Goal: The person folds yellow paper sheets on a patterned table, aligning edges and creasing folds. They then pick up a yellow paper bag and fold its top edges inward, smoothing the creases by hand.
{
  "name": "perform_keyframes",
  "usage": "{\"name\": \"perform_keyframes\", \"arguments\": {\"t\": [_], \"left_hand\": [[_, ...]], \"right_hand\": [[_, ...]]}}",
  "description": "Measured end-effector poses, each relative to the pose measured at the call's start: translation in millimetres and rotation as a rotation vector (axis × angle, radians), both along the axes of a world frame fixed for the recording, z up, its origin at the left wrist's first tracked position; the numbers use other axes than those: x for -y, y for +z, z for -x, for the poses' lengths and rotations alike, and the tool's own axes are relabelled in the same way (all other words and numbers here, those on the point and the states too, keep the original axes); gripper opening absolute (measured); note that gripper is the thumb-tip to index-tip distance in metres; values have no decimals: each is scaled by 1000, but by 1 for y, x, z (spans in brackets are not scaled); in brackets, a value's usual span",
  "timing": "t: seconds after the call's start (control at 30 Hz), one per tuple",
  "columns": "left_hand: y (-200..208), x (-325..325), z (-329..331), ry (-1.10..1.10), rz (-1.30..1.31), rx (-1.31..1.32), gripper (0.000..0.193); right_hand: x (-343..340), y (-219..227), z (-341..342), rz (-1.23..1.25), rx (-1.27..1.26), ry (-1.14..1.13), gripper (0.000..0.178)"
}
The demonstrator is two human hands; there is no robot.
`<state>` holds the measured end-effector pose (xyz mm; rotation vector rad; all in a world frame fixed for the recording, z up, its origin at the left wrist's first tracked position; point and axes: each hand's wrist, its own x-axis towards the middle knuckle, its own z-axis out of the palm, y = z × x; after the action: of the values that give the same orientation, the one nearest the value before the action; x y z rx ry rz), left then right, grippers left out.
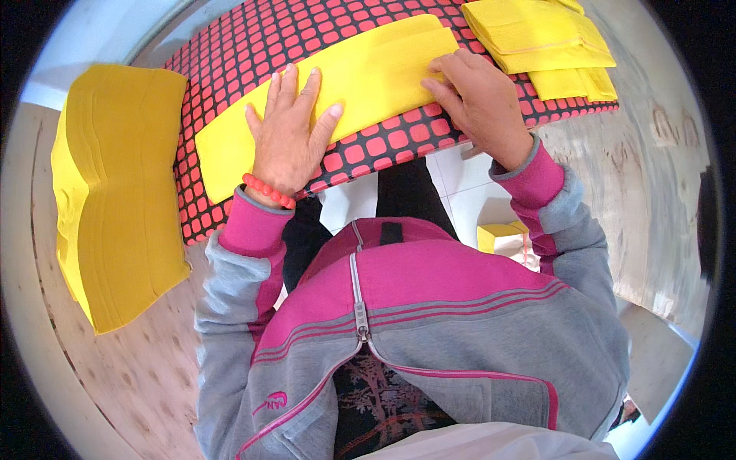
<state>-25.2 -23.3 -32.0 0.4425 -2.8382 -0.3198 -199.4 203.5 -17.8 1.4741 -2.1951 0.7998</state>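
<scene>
A long folded yellow sheet [376,73], soft like cloth or crepe paper, lies slantwise across a red-and-black checked cover [383,147]. My left hand [287,134] presses flat on its left half with the fingers spread. A red bead bracelet [268,191] circles that wrist. At the sheet's right end rests my right hand [479,96], its fingers bent. Thumb and index fingertips touch the yellow surface with a small gap between them. The other right fingers are partly hidden behind the index finger.
To the left stands a thick stack of yellow sheets [126,192] on a wooden surface [146,368]. More folded yellow pieces [544,38] lie at the far right corner of the checked cover. A pale wooden board [636,161] extends on the right. White floor tiles [464,180] show below the near edge.
</scene>
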Motion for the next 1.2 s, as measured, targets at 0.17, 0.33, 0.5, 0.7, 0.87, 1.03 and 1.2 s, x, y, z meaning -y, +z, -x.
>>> {"name": "perform_keyframes", "arguments": {"t": [0.17, 0.33, 0.5, 0.7, 0.87, 1.03, 1.2], "left_hand": [[0, -3, 1, 26, 40, -2, 72], [-2, -6, 2, 23, 112, -20, 77], [-2, -6, 1, 22, 114, -29, 77], [-2, -6, 4, 59, 80, -12, 72], [-4, -8, 5, 75, 134, 22, 72], [-6, -9, 5, 62, 183, -40, 78], [-4, -10, 4, 66, 173, 19, 84]], "right_hand": [[-9, 0, 3, -147, -67, -231, 20], [-13, 8, -1, -139, -108, -205, 16], [15, 0, -19, 18, -97, 136, 24], [4, -5, -35, -121, 104, 151, 24], [9, -4, -22, -18, 5, -41, 19], [-1, -4, -13, -13, -57, -118, 19], [-18, 8, -11, -119, 38, -111, 17]]}}
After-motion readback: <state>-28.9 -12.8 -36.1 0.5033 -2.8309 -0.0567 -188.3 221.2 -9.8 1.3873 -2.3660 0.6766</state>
